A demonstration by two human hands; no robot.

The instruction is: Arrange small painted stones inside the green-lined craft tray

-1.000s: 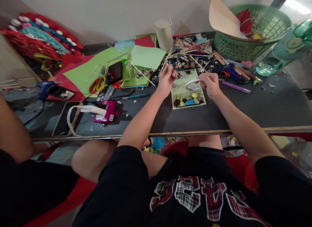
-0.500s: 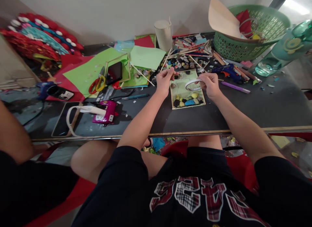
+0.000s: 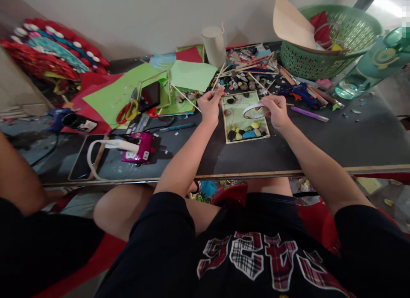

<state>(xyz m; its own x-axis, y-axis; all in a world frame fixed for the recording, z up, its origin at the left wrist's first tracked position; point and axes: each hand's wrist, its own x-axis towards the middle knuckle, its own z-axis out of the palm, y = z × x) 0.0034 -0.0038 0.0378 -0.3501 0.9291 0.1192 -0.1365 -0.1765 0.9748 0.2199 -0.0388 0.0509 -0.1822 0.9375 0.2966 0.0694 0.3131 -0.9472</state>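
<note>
My right hand (image 3: 274,112) grips a thin white roll of tape (image 3: 253,112) by its right side, over a small framed picture (image 3: 246,139). The picture has a pale green ground, a light wooden edge, and a row of painted stones, one of them blue (image 3: 249,135), along its near side. At the picture's upper left, my left hand (image 3: 209,105) is closed in a pinch. What its fingertips hold, if anything, is too small to make out.
Scissors (image 3: 128,111), a black phone (image 3: 150,95) and coloured paper (image 3: 194,75) lie to the left. Behind the picture are pebbles (image 3: 238,82) and sticks. A glue gun (image 3: 297,93), purple pen (image 3: 309,114), green basket (image 3: 329,61) and water bottle (image 3: 368,69) stand right. A co-worker's arm (image 3: 19,174) shows left.
My left hand has shifted a little to the left, away from the tape roll. My right hand and the roll have stayed nearly still.
</note>
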